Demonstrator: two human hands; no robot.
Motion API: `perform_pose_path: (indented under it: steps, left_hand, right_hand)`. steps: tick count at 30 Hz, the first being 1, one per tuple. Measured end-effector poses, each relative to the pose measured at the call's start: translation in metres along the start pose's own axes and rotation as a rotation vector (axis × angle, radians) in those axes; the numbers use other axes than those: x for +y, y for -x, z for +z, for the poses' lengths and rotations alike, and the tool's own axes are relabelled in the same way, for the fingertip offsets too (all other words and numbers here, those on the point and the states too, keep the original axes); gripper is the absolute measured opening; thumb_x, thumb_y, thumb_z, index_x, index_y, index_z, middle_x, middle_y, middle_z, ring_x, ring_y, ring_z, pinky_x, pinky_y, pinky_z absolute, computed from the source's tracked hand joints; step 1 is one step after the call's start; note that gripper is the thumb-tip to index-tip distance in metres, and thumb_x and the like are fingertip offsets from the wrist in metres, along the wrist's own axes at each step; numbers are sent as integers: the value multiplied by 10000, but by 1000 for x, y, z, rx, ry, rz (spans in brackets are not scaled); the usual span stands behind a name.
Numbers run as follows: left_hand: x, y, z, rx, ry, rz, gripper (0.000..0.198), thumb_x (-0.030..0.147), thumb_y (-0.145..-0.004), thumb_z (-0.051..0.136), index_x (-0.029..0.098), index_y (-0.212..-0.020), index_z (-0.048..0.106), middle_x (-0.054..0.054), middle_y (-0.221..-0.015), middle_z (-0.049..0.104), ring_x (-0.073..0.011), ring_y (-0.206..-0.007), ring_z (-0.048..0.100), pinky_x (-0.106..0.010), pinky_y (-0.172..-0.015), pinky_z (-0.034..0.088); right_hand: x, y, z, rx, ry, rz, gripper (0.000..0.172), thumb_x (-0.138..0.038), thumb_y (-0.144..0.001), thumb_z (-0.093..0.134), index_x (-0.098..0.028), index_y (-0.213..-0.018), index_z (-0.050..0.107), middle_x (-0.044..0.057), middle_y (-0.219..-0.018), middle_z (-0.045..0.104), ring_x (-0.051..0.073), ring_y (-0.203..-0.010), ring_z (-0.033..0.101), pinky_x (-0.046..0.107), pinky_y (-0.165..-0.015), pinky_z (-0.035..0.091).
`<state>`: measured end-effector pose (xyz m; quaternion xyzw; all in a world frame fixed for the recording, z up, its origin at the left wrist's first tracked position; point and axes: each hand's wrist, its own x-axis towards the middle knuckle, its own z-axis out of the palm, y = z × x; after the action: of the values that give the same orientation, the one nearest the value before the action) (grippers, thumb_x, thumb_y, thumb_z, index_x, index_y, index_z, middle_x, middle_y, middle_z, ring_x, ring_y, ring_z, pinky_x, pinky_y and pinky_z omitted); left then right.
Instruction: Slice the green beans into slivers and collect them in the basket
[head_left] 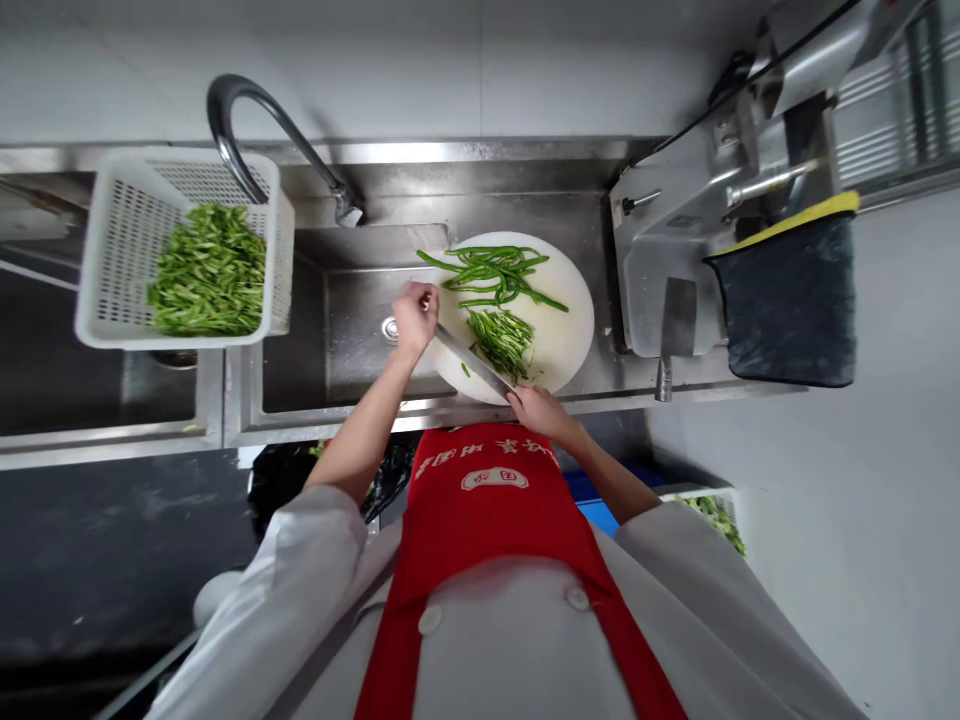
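A round white cutting board (568, 345) lies across the right part of the steel sink. My right hand (541, 413) grips a knife (477, 362) at the board's front edge, its blade slanting up and left over the board. At the blade's far end, my left hand (416, 315) is closed with curled fingers beside the board's left edge; whether something is pinched in it is hidden. A pile of thin-cut green bean pieces (501, 342) lies just beyond the blade. Behind it rest several whole long green beans (504, 268).
At left, a white perforated basket (281, 270) holds cut green pieces (210, 270) beneath a curved faucet (247, 90). A cleaver (679, 320) lies at right, near a metal machine (675, 235) and a dark cloth with yellow trim (791, 300). The sink basin (360, 370) is left of the board.
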<state>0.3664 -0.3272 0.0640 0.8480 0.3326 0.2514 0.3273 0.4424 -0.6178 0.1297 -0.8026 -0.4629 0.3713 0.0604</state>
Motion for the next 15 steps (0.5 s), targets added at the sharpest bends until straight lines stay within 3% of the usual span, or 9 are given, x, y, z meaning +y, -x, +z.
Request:
perform_pose_path:
  steps: [3, 5, 7, 10, 13, 15]
  left_hand:
    - [-4, -50, 19, -404, -114, -39, 189, 177, -837, 586, 89, -915, 734, -73, -800, 695, -144, -702, 567, -269, -785, 492]
    - [-4, -64, 29, -565, -171, -67, 164, 166, -789, 623, 83, -872, 737, -66, -691, 670, -152, -640, 543, -274, -734, 486]
    - [2, -65, 36, -574, -222, -66, 111, 144, -746, 653, 91, -803, 731, -76, -648, 645, -179, -635, 550, -302, -720, 487]
    - [26, -59, 51, -468, -268, -8, 122, 110, -770, 616, 102, -823, 727, -124, -784, 671, -235, -780, 600, -369, -827, 492]
    - [60, -51, 87, -383, -209, 185, 179, 116, -848, 544, 117, -869, 722, -157, -968, 670, -292, -1008, 579, -444, -966, 448]
    - [79, -49, 118, -376, -175, 308, 192, 91, -849, 526, 119, -804, 711, -177, -994, 655, -343, -1105, 532, -508, -1002, 411]
  right_hand:
    - [1, 7, 7, -62, 3, -42, 425, -369, -1080, 326, -155, -1074, 693, 136, -1027, 747, 224, -981, 681, 261, -864, 413]
    - [2, 8, 13, -71, -9, -63, 425, -356, -1080, 321, -146, -1074, 690, 135, -1019, 744, 219, -978, 678, 262, -866, 409]
    - [3, 7, 18, -62, -25, -69, 421, -344, -1080, 317, -142, -1073, 686, 133, -1012, 742, 215, -963, 679, 264, -856, 411]
    - [4, 6, 26, -43, -45, -76, 405, -339, -1079, 325, -144, -1086, 681, 129, -1015, 741, 212, -956, 681, 265, -854, 418]
    - [3, 4, 31, -42, -42, -76, 393, -326, -1077, 334, -145, -1102, 682, 135, -1041, 742, 218, -985, 680, 271, -882, 426]
    - [3, 0, 33, -45, -35, -61, 397, -328, -1077, 334, -147, -1106, 687, 141, -1051, 743, 224, -989, 683, 278, -885, 437]
